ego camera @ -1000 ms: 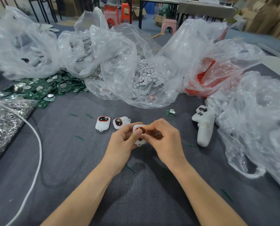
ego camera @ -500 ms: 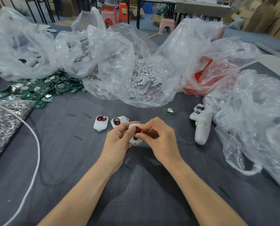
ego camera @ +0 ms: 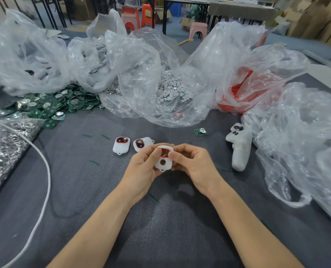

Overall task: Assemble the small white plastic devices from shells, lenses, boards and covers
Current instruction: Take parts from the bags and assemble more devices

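So the left hand [ego camera: 145, 167] and right hand [ego camera: 195, 165] both pinch the small white plastic shell [ego camera: 163, 160] just above the grey felt surface [ego camera: 83, 190]; fingers hid it earlier, now its red-rimmed window shows; lens looks seated, board's probably next.

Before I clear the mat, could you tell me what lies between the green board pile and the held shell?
Head view: two white devices, side by side, plus green slivers on the mat.

Reads as smooth, matt white plastic on the near shell [ego camera: 163, 161]. Feels rough and matt across the grey cloth table cover [ego camera: 83, 190]. Glossy, crinkled clear film in the far bags [ego camera: 141, 74]; shiny metal among the left rings [ego camera: 2, 147].
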Action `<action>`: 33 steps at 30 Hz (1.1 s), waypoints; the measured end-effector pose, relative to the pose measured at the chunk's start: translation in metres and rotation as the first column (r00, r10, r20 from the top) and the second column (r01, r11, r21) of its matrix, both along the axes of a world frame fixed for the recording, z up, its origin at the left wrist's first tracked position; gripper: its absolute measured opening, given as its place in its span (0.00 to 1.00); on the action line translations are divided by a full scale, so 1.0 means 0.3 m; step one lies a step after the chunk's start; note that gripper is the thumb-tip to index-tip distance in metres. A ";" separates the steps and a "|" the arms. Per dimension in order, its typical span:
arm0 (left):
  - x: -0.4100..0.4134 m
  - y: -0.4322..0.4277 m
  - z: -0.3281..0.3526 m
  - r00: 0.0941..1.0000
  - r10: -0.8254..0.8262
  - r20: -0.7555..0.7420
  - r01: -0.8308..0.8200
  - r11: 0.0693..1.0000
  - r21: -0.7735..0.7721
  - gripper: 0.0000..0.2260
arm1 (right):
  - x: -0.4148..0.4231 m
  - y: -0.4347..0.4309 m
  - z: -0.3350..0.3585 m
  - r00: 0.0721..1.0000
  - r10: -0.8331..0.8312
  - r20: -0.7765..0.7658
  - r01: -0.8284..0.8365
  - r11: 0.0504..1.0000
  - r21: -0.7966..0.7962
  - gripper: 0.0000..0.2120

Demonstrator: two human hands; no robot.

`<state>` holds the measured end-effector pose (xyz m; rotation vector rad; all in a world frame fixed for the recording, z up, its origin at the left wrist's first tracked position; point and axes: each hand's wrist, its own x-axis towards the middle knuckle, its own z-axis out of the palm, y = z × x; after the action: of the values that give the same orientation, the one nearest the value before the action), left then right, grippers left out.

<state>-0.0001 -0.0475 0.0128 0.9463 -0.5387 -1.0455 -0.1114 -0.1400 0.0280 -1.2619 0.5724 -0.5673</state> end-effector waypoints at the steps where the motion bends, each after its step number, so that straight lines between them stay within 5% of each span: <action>1: 0.001 0.001 0.000 1.000 -0.006 0.002 0.006 1.000 0.002 0.12 | -0.001 -0.002 -0.001 1.000 0.006 0.005 -0.006 1.000 0.006 0.03; 17: 0.006 0.006 -0.001 0.997 -0.066 0.047 0.065 0.998 0.021 0.22 | -0.007 -0.008 0.004 0.997 0.034 0.071 -0.039 0.996 0.081 0.07; 23: -0.008 0.017 0.001 0.955 -0.042 0.293 0.041 0.999 0.011 0.16 | -0.011 -0.013 0.013 0.996 0.058 0.067 -0.069 0.980 0.187 0.07; 33: -0.026 0.019 0.008 0.906 0.037 0.421 -0.042 0.999 0.001 0.16 | -0.021 -0.034 0.015 0.986 0.146 0.083 -0.165 0.938 0.305 0.09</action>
<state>-0.0080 -0.0417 0.0151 1.1971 -0.8679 -0.8065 -0.1175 -0.1501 0.0326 -0.9766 0.4853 -0.3631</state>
